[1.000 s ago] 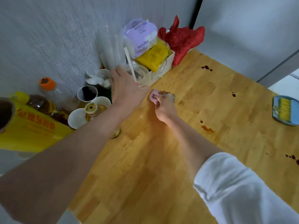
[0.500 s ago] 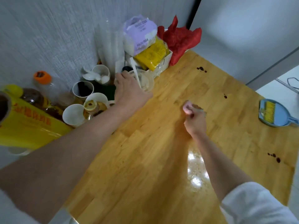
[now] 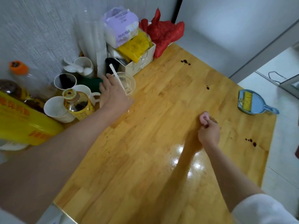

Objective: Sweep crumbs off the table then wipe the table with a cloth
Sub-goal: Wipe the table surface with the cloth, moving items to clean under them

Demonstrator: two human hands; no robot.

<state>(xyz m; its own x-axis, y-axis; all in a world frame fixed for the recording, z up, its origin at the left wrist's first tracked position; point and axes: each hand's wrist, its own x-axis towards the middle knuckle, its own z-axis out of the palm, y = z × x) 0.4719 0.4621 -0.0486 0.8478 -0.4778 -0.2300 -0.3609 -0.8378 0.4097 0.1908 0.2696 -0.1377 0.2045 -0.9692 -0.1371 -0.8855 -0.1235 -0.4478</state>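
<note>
- Head view: since the earlier frame, the right hand (image 3: pixel 208 133) has been shifted further right across the wooden table (image 3: pixel 145 159), toward the blue dustpan (image 3: pixel 254 102).
- The right hand is curled tight around a small pink cloth (image 3: pixel 203 117), pressed to the tabletop; only a bunched end is seen, so its long axis cannot be told.
- The left hand (image 3: pixel 113 94) is laid with fingers loosely spread against a clear plastic cup (image 3: pixel 128 84).

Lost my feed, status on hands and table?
Right hand shut on pink cloth, on table. Left hand at clear cup. Dark spots remain.
</note>
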